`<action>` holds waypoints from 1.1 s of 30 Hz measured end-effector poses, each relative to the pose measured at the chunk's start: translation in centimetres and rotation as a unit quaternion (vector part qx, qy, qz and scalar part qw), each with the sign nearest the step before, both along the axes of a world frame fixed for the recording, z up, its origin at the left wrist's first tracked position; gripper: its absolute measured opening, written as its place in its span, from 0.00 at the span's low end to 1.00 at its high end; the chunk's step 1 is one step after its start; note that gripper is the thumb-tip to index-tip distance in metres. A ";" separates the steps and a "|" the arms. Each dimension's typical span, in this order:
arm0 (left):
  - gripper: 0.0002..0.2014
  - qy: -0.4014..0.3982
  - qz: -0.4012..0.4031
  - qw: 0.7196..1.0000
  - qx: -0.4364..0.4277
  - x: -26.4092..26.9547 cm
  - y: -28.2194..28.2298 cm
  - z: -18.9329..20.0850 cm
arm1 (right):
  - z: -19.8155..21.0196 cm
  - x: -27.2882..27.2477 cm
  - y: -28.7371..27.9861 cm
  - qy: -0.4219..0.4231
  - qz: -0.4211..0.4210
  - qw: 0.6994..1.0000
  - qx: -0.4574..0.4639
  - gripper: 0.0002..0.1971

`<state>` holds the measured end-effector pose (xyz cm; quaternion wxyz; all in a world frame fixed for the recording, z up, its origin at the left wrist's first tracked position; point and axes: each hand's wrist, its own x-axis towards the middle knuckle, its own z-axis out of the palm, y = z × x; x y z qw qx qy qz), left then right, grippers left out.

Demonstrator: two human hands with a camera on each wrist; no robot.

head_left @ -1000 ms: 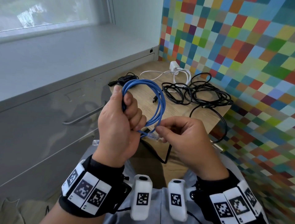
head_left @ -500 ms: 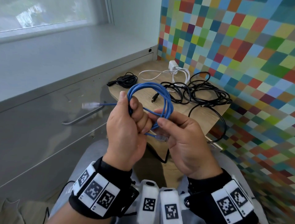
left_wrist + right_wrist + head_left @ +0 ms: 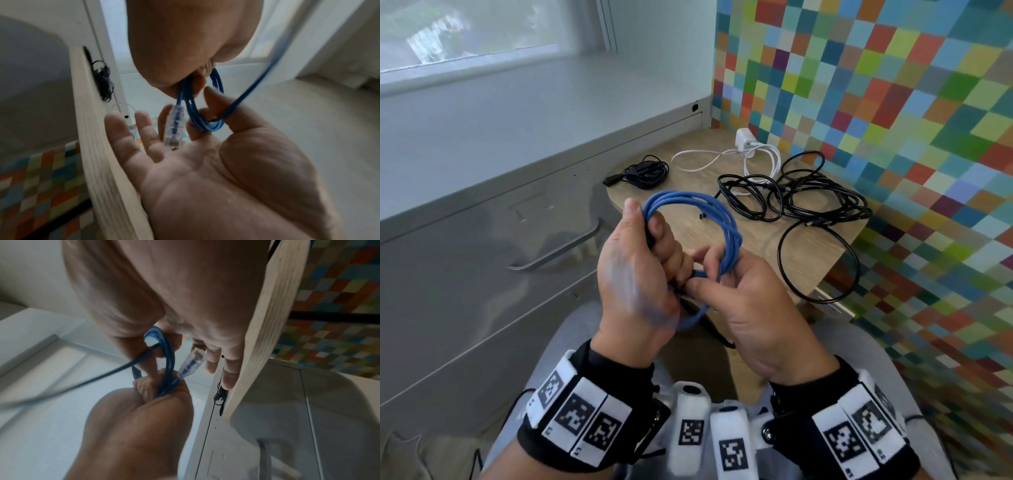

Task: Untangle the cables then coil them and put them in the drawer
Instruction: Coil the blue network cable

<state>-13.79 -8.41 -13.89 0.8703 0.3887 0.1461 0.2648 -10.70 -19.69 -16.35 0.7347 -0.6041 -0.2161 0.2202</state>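
A blue network cable is wound into a small coil held above the table's near edge. My left hand grips the coil's left side in a fist. My right hand pinches the lower right of the coil between thumb and forefinger, its other fingers loose. A blurred blue strand crosses the back of my left hand. In the left wrist view the coil sits in the crook of my right thumb, with a clear plug hanging by the fingers. The right wrist view shows that plug too.
On the wooden table lie a tangle of black cables, a white charger with its cable and a small black coiled cable. A grey cabinet with a drawer handle stands to the left. A coloured checked wall is on the right.
The loose end that stuck out to the left has swung across the back of my left hand. My right hand has moved up against the coil and taken hold of it.
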 end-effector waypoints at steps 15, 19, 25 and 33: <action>0.17 -0.104 0.005 0.992 0.076 -0.4 1.7 0.5 | 0.1 0.3 -1.3 -0.011 0.006 0.998 -0.066 0.12; 0.15 -0.116 -0.002 0.991 0.073 -0.4 0.8 0.3 | -0.5 0.0 -0.2 0.003 -0.011 0.998 -0.057 0.07; 0.13 -0.106 -0.049 0.990 0.077 -0.2 1.0 -0.5 | -0.9 0.4 -0.1 -0.078 -0.136 0.985 -0.068 0.09; 0.16 -0.003 -0.073 0.969 0.237 0.1 1.2 -1.4 | -0.5 2.2 -1.7 -0.099 -0.227 0.969 -0.023 0.12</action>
